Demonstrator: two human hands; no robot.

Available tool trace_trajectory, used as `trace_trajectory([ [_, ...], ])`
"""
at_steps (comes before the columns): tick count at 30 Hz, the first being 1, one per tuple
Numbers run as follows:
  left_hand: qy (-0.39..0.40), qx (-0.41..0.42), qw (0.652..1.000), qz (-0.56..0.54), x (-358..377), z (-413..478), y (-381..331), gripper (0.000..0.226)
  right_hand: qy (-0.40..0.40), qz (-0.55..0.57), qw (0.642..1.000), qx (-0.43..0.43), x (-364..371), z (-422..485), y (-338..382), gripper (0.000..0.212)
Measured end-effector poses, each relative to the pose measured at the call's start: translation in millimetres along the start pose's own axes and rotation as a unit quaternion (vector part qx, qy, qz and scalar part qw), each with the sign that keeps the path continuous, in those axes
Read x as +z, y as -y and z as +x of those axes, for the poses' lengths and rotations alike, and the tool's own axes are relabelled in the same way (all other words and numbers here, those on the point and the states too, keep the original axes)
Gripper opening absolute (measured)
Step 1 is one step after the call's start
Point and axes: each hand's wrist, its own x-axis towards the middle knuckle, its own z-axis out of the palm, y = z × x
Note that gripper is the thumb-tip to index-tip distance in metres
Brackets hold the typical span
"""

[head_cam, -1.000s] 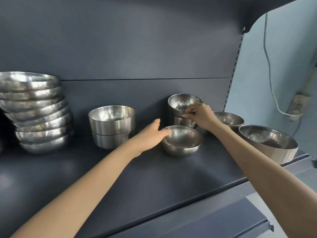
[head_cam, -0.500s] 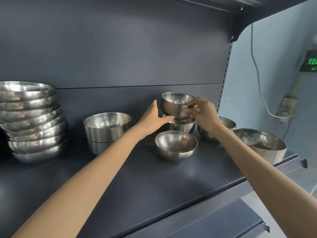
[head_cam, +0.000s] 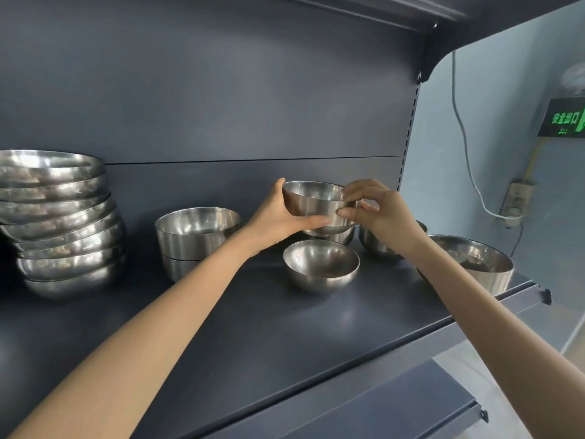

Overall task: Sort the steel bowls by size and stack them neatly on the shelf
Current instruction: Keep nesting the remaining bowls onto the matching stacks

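A small steel bowl (head_cam: 311, 202) is held in the air above another small bowl (head_cam: 338, 233) at the back of the shelf. My left hand (head_cam: 278, 217) grips its left side and underside. My right hand (head_cam: 376, 210) pinches its right rim between thumb and fingers. In front of them a round small bowl (head_cam: 321, 266) sits alone on the shelf. Two medium bowls (head_cam: 194, 236) are stacked to the left. A tall stack of several wide bowls (head_cam: 60, 223) stands at the far left.
A small bowl (head_cam: 373, 243) sits partly hidden behind my right wrist, and a wide bowl (head_cam: 484, 264) sits near the shelf's (head_cam: 285, 337) right end. A lower shelf (head_cam: 395, 413) juts out below. A cable and a lit green sign hang on the right wall.
My left hand left the front round bowl and took the small bowl's left side. Both hands lifted that bowl off the one beneath it.
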Motion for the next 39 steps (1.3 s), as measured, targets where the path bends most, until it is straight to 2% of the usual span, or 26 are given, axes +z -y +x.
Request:
trace_trajectory([
  [2,-0.007,0.019,1.000,-0.002,1,-2,-1,0.121,-0.010,0.021,1.000,0.005,-3,-3,-2,0.036],
  [5,-0.005,0.039,0.999,0.009,0,-7,-6,0.128,0.005,0.084,0.993,0.083,-9,-8,-6,0.093],
  [7,-0.010,0.056,0.998,0.019,-4,-11,-10,0.131,0.029,0.154,0.981,0.118,-8,-8,-8,0.124],
  [9,-0.024,0.061,0.997,0.030,-14,-16,-13,0.131,0.036,0.175,0.978,0.108,-2,-4,-4,0.135],
  [11,-0.038,0.067,0.996,0.034,-29,-23,-15,0.133,0.039,0.183,0.979,0.084,9,3,6,0.130],
  [13,-0.062,0.071,0.995,0.043,-49,-31,-14,0.132,0.058,0.195,0.978,0.052,24,10,20,0.107],
  [16,-0.107,0.064,0.989,0.080,-84,-44,-13,0.117,0.087,0.210,0.974,0.022,56,22,38,0.067],
  [18,-0.122,0.054,0.986,0.103,-105,-50,-12,0.119,0.091,0.215,0.972,0.016,75,30,45,0.056],
  [21,-0.127,0.019,0.985,0.114,-137,-60,-1,0.125,0.111,0.216,0.970,0.010,101,41,56,0.050],
  [24,-0.144,-0.022,0.986,0.084,-155,-71,10,0.145,0.129,0.212,0.969,0.010,122,47,66,0.046],
  [29,-0.152,-0.053,0.986,0.042,-163,-76,36,0.145,0.149,0.202,0.968,0.023,143,48,61,0.048],
  [36,-0.113,-0.069,0.990,0.050,-150,-76,44,0.147,0.145,0.168,0.974,0.042,148,42,44,0.029],
  [39,-0.108,-0.074,0.990,0.048,-149,-73,46,0.149,0.140,0.172,0.974,0.045,149,40,39,0.027],
])
